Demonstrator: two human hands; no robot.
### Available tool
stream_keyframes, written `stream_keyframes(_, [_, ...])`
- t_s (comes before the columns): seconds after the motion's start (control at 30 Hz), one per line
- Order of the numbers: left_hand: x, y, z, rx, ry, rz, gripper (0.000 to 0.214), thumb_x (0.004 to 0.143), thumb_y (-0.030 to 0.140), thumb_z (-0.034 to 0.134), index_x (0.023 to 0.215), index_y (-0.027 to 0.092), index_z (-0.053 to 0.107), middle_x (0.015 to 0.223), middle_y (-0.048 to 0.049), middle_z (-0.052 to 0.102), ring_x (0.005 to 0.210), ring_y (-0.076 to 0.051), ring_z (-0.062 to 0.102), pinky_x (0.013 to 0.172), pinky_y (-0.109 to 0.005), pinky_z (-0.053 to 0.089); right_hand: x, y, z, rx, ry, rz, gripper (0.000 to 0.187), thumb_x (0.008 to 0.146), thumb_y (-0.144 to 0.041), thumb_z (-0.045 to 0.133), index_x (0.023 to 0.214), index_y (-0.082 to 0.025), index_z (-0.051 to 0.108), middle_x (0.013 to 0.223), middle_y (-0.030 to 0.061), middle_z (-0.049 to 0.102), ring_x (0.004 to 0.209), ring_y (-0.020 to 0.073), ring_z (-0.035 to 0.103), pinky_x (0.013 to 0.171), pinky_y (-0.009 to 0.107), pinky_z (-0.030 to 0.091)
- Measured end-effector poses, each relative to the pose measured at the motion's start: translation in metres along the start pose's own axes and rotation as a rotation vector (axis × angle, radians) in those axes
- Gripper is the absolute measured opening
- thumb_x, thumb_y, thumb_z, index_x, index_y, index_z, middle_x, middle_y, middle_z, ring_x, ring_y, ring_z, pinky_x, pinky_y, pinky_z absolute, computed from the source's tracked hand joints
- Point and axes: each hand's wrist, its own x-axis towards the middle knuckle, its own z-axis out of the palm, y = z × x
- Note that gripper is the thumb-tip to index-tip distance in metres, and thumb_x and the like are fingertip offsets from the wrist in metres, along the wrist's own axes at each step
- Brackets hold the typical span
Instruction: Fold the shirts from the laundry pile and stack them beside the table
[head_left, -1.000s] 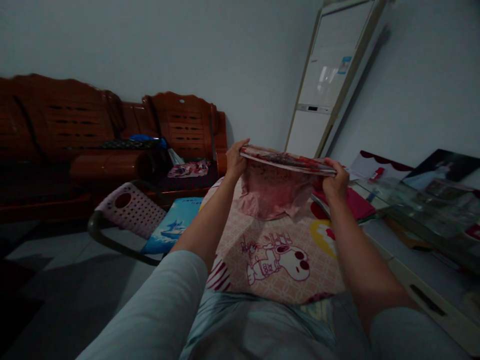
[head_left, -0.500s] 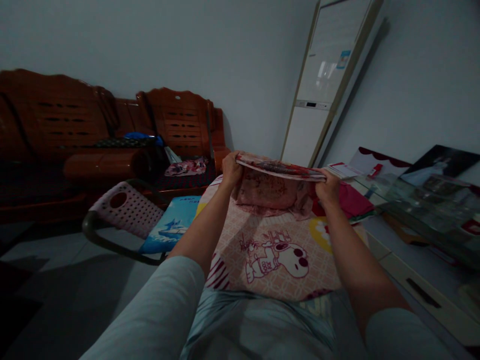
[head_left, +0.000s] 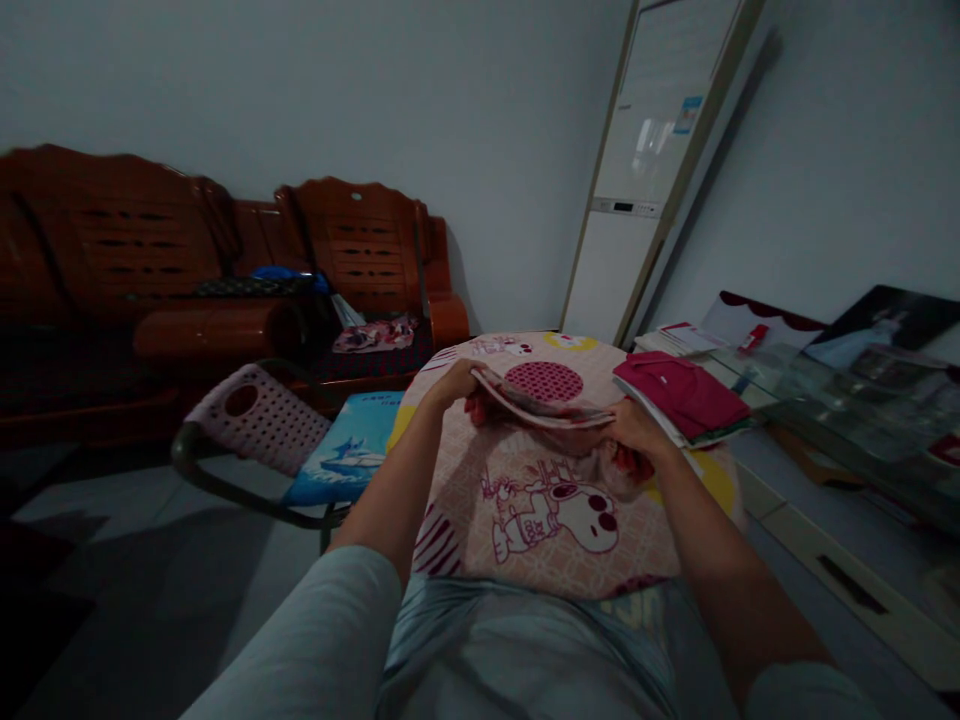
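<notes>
Between my two hands a pink and red patterned cloth garment (head_left: 551,412) is stretched, its top edge sagging a little in the middle. My left hand (head_left: 459,382) pinches its left end. My right hand (head_left: 631,428) grips the right end, where red fabric bunches below the fingers. The garment's lower part hangs low over a round table (head_left: 517,580) with a printed cartoon-dog cover; whether it touches the cover I cannot tell. To the right of my right hand lies a folded magenta garment (head_left: 681,392) on top of other folded cloths.
A chair (head_left: 259,420) with a blue printed seat stands left of the table. Wooden sofas (head_left: 360,240) line the wall, with clothes on them. At right is a cabinet (head_left: 817,570) with a glass top holding several items. A tall air conditioner (head_left: 607,270) stands in the corner.
Both hands have come down and nearer with the garment, its top edge dropping toward the table. The table's far part and the magenta pile now show more fully.
</notes>
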Motion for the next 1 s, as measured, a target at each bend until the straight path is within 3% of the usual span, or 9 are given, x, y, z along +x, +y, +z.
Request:
stream_keyframes(0.1, [-0.023, -0.013, 0.023, 0.048, -0.312, -0.061, 0.026, 0.07, 0.004, 0.047, 0.071, 0.013, 0.072, 0.054, -0.001, 0.066, 0.049, -0.014, 0.061, 0.052, -0.023, 0.051, -0.016, 0.002, 0.018, 0.063, -0.21, 0.134, 0.027, 0.062, -0.042, 0.072, 0.057, -0.018, 0.061, 0.044, -0.0007, 0.057, 0.04, 0.014, 0.051, 0.037, 0.023, 0.038])
stream_keyframes(0.17, [-0.031, -0.017, 0.035, 0.133, -0.386, -0.109, 0.033, 0.07, 0.003, 0.046, 0.079, 0.014, 0.075, 0.061, -0.0018, 0.07, 0.055, -0.015, 0.065, 0.056, -0.023, 0.053, -0.022, 0.0, 0.031, 0.106, -0.291, 0.186, 0.028, 0.062, -0.042, 0.072, 0.057, -0.018, 0.059, 0.043, -0.0017, 0.056, 0.037, 0.0128, 0.05, 0.035, 0.021, 0.037])
stream_keyframes(0.3, [-0.032, -0.019, 0.045, 0.272, -0.272, -0.052, 0.043, 0.067, 0.002, 0.046, 0.093, 0.016, 0.077, 0.073, -0.0026, 0.075, 0.073, -0.019, 0.07, 0.071, -0.024, 0.054, -0.025, -0.005, 0.051, 0.11, -0.354, 0.134, 0.018, 0.064, -0.034, 0.068, 0.062, -0.018, 0.061, 0.042, -0.0052, 0.052, 0.038, 0.0088, 0.045, 0.035, 0.017, 0.032])
stream_keyframes(0.53, [-0.041, -0.024, 0.058, 0.484, -0.215, -0.032, 0.053, 0.069, 0.008, 0.058, 0.117, 0.025, 0.07, 0.11, -0.0052, 0.074, 0.103, -0.024, 0.068, 0.086, -0.026, 0.051, -0.026, 0.011, 0.075, 0.086, -0.346, 0.052, 0.01, 0.06, -0.023, 0.066, 0.064, -0.016, 0.062, 0.047, -0.0051, 0.053, 0.039, 0.0075, 0.044, 0.037, 0.017, 0.03])
stream_keyframes(0.63, [-0.048, -0.029, 0.066, 0.52, -0.225, -0.058, 0.046, 0.071, 0.01, 0.058, 0.113, 0.024, 0.073, 0.103, -0.0083, 0.074, 0.099, -0.026, 0.069, 0.083, -0.029, 0.051, -0.032, 0.017, 0.077, 0.128, -0.293, 0.078, 0.01, 0.062, -0.025, 0.065, 0.066, -0.017, 0.06, 0.044, -0.0062, 0.051, 0.037, 0.0078, 0.044, 0.037, 0.017, 0.031])
stream_keyframes(0.73, [-0.053, -0.031, 0.062, 0.387, -0.314, -0.006, 0.027, 0.071, 0.016, 0.061, 0.093, 0.019, 0.076, 0.081, -0.0072, 0.074, 0.08, -0.022, 0.068, 0.073, -0.027, 0.051, -0.037, 0.02, 0.071, 0.198, -0.359, 0.173, 0.015, 0.064, -0.03, 0.067, 0.068, -0.016, 0.061, 0.041, -0.0057, 0.05, 0.034, 0.008, 0.041, 0.034, 0.017, 0.03])
stream_keyframes(0.83, [-0.061, -0.028, 0.043, 0.014, -0.504, 0.044, 0.016, 0.068, 0.02, 0.06, 0.076, 0.014, 0.073, 0.059, -0.0014, 0.066, 0.054, -0.013, 0.057, 0.054, -0.02, 0.045, -0.042, 0.023, 0.058, 0.309, -0.38, 0.22, 0.021, 0.064, -0.033, 0.071, 0.073, -0.016, 0.063, 0.044, -0.0048, 0.054, 0.035, 0.0078, 0.043, 0.034, 0.017, 0.033])
stream_keyframes(0.93, [-0.07, -0.02, 0.02, -0.318, -0.584, 0.042, 0.015, 0.065, 0.02, 0.058, 0.067, 0.011, 0.069, 0.051, 0.0, 0.061, 0.044, -0.008, 0.048, 0.043, -0.017, 0.035, -0.049, 0.024, 0.047, 0.355, -0.345, 0.197, 0.022, 0.064, -0.036, 0.071, 0.07, -0.017, 0.062, 0.048, -0.0043, 0.056, 0.038, 0.0079, 0.046, 0.037, 0.017, 0.036])
stream_keyframes(1.0, [-0.075, -0.013, 0.01, -0.416, -0.631, 0.038, 0.013, 0.062, 0.02, 0.06, 0.065, 0.011, 0.069, 0.051, -0.0004, 0.061, 0.042, -0.007, 0.047, 0.041, -0.016, 0.031, -0.054, 0.021, 0.042, 0.37, -0.364, 0.183, 0.022, 0.066, -0.037, 0.07, 0.067, -0.017, 0.061, 0.048, -0.004, 0.056, 0.038, 0.0083, 0.046, 0.036, 0.018, 0.036])
